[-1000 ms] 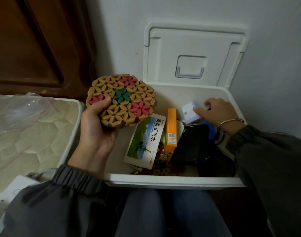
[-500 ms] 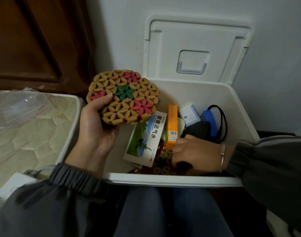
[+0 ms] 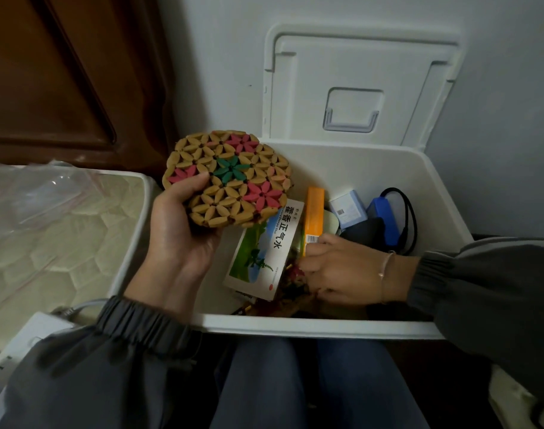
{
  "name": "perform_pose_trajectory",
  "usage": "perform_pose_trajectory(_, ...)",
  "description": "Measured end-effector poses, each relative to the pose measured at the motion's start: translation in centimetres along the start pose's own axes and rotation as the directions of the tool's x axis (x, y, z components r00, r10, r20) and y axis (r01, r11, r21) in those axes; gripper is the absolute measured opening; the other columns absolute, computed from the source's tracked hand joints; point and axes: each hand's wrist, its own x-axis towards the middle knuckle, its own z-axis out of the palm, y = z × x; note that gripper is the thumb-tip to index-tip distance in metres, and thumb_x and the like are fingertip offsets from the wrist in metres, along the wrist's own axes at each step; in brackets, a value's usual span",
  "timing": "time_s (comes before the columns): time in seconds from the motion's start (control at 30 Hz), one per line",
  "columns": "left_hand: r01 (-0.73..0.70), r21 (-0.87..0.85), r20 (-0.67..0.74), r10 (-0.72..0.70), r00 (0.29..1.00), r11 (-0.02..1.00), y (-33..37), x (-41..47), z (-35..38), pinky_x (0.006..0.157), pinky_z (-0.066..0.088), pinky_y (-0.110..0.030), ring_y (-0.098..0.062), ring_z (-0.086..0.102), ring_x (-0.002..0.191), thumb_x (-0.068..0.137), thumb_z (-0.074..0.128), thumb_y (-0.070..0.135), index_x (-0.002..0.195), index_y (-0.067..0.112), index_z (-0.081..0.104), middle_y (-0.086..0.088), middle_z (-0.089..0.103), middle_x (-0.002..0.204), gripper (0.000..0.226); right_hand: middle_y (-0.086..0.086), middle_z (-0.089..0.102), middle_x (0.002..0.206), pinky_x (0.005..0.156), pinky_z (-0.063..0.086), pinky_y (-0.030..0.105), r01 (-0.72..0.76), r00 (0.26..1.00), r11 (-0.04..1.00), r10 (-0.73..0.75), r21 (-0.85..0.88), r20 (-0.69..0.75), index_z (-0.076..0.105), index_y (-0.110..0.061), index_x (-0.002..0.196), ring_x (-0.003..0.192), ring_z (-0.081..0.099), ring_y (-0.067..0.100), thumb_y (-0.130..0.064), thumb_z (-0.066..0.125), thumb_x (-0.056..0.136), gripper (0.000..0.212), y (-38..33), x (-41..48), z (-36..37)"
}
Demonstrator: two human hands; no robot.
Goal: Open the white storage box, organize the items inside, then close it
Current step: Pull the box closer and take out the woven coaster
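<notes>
The white storage box (image 3: 295, 328) stands open in front of my knees, its lid (image 3: 357, 72) leaning back against the wall. My left hand (image 3: 177, 239) holds a round bamboo coaster (image 3: 230, 181) with red and green flowers above the box's left side. My right hand (image 3: 341, 270) reaches down inside, fingers bent among coloured pieces at the bottom, by the lower end of an orange box (image 3: 314, 212); what they hold is hidden. Also inside are a white-green medicine box (image 3: 261, 252), a small pale box (image 3: 346, 209), a blue device with a black cable (image 3: 385, 218) and a black item (image 3: 363, 232).
A plastic-wrapped mattress (image 3: 48, 227) lies close on the left of the box. Dark wooden furniture (image 3: 63, 72) stands behind it. A white power strip (image 3: 26, 342) with a cable sits at the lower left. The grey wall is right behind the lid.
My right hand left the small pale box at the back, came down to the front of the box, then shifted left toward the orange box. The left hand kept holding the coaster.
</notes>
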Motion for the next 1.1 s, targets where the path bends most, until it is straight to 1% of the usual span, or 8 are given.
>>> perform_pose_trajectory(0.13,0.014,-0.034,0.006,-0.013,1.0,0.999,0.1,0.0,0.2,0.075,0.06,-0.039,-0.033,0.069,0.101,0.091,0.048,0.006,0.128,0.007,0.052,-0.017,0.07,0.114,0.037,-0.003,0.062,0.087,0.08,0.042,0.033,-0.186,0.96,0.901,0.252,0.393,-0.122,0.068,-0.018,0.085,0.086,0.055,0.013,-0.025,0.058,0.089,0.013,0.7,-0.8,-2.7)
perform_pose_trajectory(0.23,0.014,-0.036,0.002,-0.014,1.0,0.999,0.1,0.0,0.2,0.071,0.059,-0.036,-0.033,0.069,0.1,0.092,0.048,0.006,0.128,0.007,0.052,-0.017,0.07,0.113,0.037,-0.008,0.062,0.077,0.074,0.044,0.016,-0.227,0.843,0.647,0.505,0.727,-0.187,0.063,-0.021,0.081,0.075,0.057,-0.001,-0.017,0.055,0.09,0.013,1.8,-1.9,-4.8)
perform_pose_trajectory(0.47,-0.016,-0.039,-0.019,0.016,1.0,0.999,0.0,0.2,0.2,0.069,0.059,-0.037,-0.032,0.07,0.099,0.093,0.046,0.006,0.13,0.007,0.05,-0.018,0.07,0.112,0.038,-0.009,0.072,0.073,0.064,0.054,0.02,0.195,0.125,0.085,0.986,0.977,-0.11,0.068,-0.022,0.078,0.072,0.069,0.005,-0.025,0.049,0.094,0.025,4.5,-4.7,-8.3)
perform_pose_trajectory(0.6,0.046,0.071,-0.023,-0.045,0.999,0.996,-0.2,0.4,0.2,0.074,0.06,-0.039,-0.03,0.07,0.099,0.091,0.05,0.007,0.127,0.006,0.054,-0.016,0.071,0.11,0.037,0.006,0.071,0.103,0.076,0.057,0.033,0.571,0.253,-0.126,0.967,0.811,-0.027,0.067,-0.015,0.103,0.094,0.069,0.021,-0.032,0.04,0.098,0.033,5.0,-5.1,-9.0)
perform_pose_trajectory(0.73,0.189,0.204,0.026,-0.198,0.98,0.961,-0.7,0.4,0.7,0.079,0.059,-0.042,-0.029,0.07,0.1,0.088,0.055,0.012,0.122,0.003,0.059,-0.017,0.071,0.111,0.036,0.004,0.072,0.073,0.053,0.055,0.024,0.568,0.414,-0.296,0.909,0.768,0.045,0.062,-0.005,0.097,0.062,0.07,0.015,-0.028,0.032,0.101,0.038,4.3,-1.9,-9.4)
perform_pose_trajectory(0.87,0.287,0.213,0.099,-0.313,0.945,0.934,-1.0,0.2,1.0,0.087,0.055,-0.045,-0.03,0.067,0.106,0.082,0.057,0.019,0.124,0.004,0.058,-0.017,0.068,0.117,0.045,0.014,0.071,0.102,0.085,0.054,0.047,0.395,0.333,-0.303,0.927,0.867,0.173,0.063,-0.005,0.113,0.094,0.069,0.029,-0.033,0.041,0.098,0.039,3.3,1.8,-8.2)
perform_pose_trajectory(1.0,0.282,0.18,0.134,-0.308,0.942,0.942,-0.9,0.3,1.1,0.086,0.055,-0.049,-0.031,0.066,0.109,0.085,0.056,0.03,0.125,0.008,0.056,-0.018,0.067,0.12,0.046,0.013,0.072,0.097,0.082,0.056,0.045,0.309,0.257,-0.266,0.948,0.913,0.189,0.063,-0.005,0.107,0.089,0.071,0.026,-0.028,0.041,0.098,0.034,3.0,3.0,-7.1)
perform_pose_trajectory(1.1,0.268,0.181,0.146,-0.295,0.944,0.946,-0.9,0.4,1.2,0.084,0.057,-0.047,-0.031,0.065,0.11,0.084,0.055,0.04,0.126,0.011,0.057,-0.017,0.066,0.121,0.051,0.007,0.07,0.102,0.079,0.057,0.037,0.229,0.29,-0.243,0.941,0.943,0.172,0.059,-0.011,0.112,0.093,0.069,0.02,-0.029,0.039,0.098,0.03,2.9,3.2,-6.5)
